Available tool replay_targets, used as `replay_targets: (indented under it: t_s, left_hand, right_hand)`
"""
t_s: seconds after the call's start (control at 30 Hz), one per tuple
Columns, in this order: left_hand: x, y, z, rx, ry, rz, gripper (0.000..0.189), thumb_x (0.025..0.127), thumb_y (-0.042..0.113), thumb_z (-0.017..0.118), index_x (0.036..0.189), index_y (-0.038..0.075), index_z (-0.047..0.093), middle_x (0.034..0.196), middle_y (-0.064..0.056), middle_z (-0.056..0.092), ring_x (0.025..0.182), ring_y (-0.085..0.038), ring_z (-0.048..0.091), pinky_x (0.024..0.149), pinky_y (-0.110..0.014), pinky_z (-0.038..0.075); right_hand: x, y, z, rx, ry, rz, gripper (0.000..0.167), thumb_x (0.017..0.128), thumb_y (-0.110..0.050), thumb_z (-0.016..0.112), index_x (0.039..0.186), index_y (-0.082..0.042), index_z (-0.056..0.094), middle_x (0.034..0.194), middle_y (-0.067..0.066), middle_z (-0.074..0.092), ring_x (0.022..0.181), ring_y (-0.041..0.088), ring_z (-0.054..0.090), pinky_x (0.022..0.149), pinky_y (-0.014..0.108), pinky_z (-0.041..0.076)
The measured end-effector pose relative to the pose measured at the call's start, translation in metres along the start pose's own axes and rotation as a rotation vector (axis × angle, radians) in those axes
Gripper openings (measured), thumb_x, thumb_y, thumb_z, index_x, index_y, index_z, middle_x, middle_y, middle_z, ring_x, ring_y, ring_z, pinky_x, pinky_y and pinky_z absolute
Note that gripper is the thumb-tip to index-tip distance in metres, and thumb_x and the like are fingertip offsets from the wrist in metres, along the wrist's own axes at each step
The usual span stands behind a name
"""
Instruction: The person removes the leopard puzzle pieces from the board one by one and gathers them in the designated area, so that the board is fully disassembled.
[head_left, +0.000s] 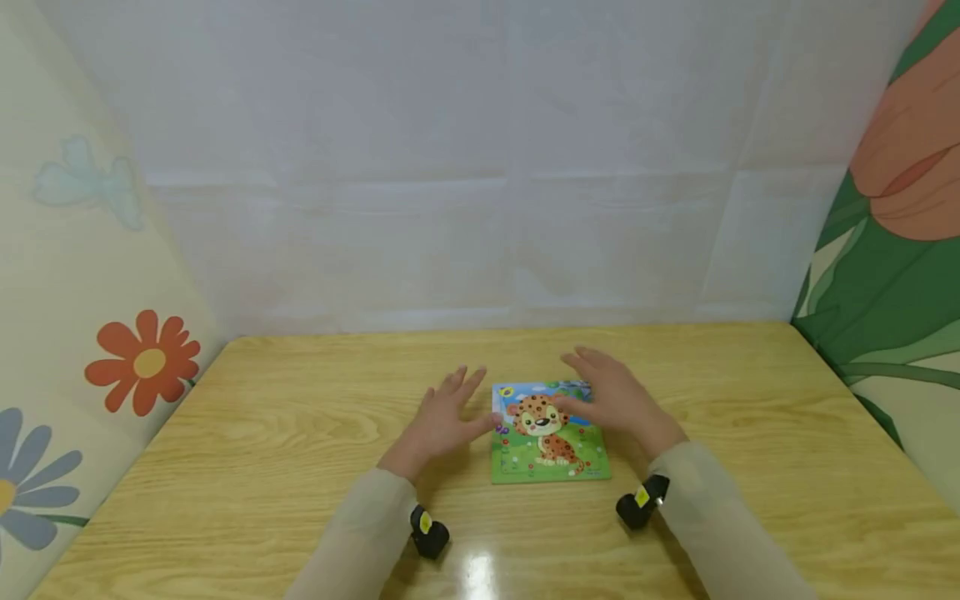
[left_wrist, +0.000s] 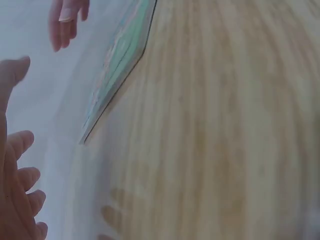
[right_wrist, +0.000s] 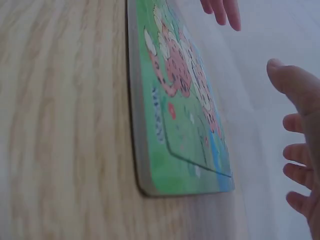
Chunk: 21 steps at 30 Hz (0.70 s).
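A flat square picture board [head_left: 551,450] with a cartoon leopard on grass lies on the wooden table. In the right wrist view a thin line runs inside the border of the board [right_wrist: 185,155], like the edge of an inset. My left hand [head_left: 444,423] is spread just left of the board, its thumb close to the left edge. Over the upper right corner hovers my right hand [head_left: 618,398], fingers apart and holding nothing. Both wrist views show the hands raised off the board, with nothing between their fingers.
The wooden table [head_left: 285,433] extends around the board. A white cloth [head_left: 480,208] hangs behind its far edge. Flower-printed panels stand at the left [head_left: 60,275] and right [head_left: 892,275]. Each wrist carries a small black camera.
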<state>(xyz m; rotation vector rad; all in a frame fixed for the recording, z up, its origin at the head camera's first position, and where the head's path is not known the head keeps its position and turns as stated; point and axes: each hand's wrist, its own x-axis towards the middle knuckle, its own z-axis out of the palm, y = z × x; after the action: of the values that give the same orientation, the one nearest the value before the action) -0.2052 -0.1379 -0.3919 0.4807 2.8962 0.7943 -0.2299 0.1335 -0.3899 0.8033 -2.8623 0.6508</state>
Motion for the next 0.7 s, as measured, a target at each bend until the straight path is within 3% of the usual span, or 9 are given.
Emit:
replay_targets:
  t_s: [0.17,0.43,0.7]
  left_hand:
    - [0.000,-0.001,0.004,0.021,-0.057,0.020,0.087,0.082,0.057,0.058,0.149,0.020,0.018,0.155,-0.015,0.011,0.141,-0.035,0.008,0.113,-0.056,-0.001]
    - [0.000,-0.002,0.007,0.078,-0.120,0.056,0.102,0.072,0.066,0.063,0.150,0.021,0.015,0.155,-0.012,0.009,0.142,-0.033,0.006,0.114,-0.052,-0.004]
    - [0.006,-0.006,0.011,0.134,-0.149,0.105,0.109,0.066,0.067,0.067,0.149,0.017,0.018,0.155,-0.012,0.010,0.142,-0.030,0.008,0.115,-0.048,-0.003]
  right_hand:
    - [0.009,-0.005,0.002,0.059,-0.064,-0.020,0.072,0.085,-0.048,0.061,0.141,-0.008,0.038,0.145,0.021,0.034,0.132,0.039,0.032,0.106,0.057,0.029]
    - [0.027,-0.014,0.007,0.061,-0.160,-0.048,0.071,0.084,-0.049,0.062,0.138,-0.007,0.042,0.139,0.017,0.044,0.128,0.035,0.039,0.105,0.052,0.034]
    - [0.042,-0.019,0.017,0.198,-0.201,-0.070,0.065,0.083,-0.038,0.068,0.134,-0.004,0.047,0.135,0.014,0.049,0.123,0.032,0.046,0.103,0.048,0.038]
